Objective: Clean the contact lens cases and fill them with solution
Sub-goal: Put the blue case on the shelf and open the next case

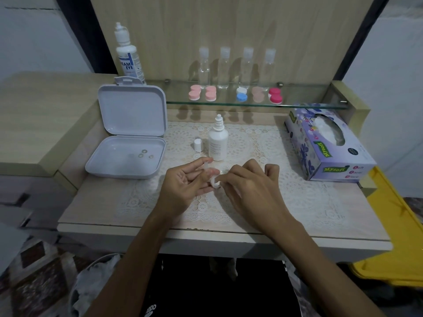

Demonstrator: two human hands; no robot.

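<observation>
Head view: desk from above, both hands low over lace mat (229,202).
Landmark: small white solution bottle (218,143), upright on mat, cap off, nozzle bare.
Left hand (183,186): just in front of bottle, palm up, fingers curled round a clear contact lens case (209,171); case mostly hidden by fingers.
Right hand (249,186): front-right of bottle, fingertips pinching a small white wad (215,181) against the case; other fingers curled.
Wad: tissue or cap, cannot tell.
Bottle cap (198,145): just left of bottle, standing on mat.
White box (128,143): well left of bottle, lid up; small round bits in the tray, too small to tell.
Large solution bottle (128,56): behind-left of bottle, upright behind the box lid.
Glass shelf (297,104): behind bottle, raised.
Clear bottles (235,67): four in a row at shelf back.
Spare lens cases (238,94): shelf front edge; pink, white-blue, pale, red.
Tissue box (327,145): well right of bottle, tissue sticking out of top.
Yellow bin (393,236): far right of bottle, beyond desk edge.
</observation>
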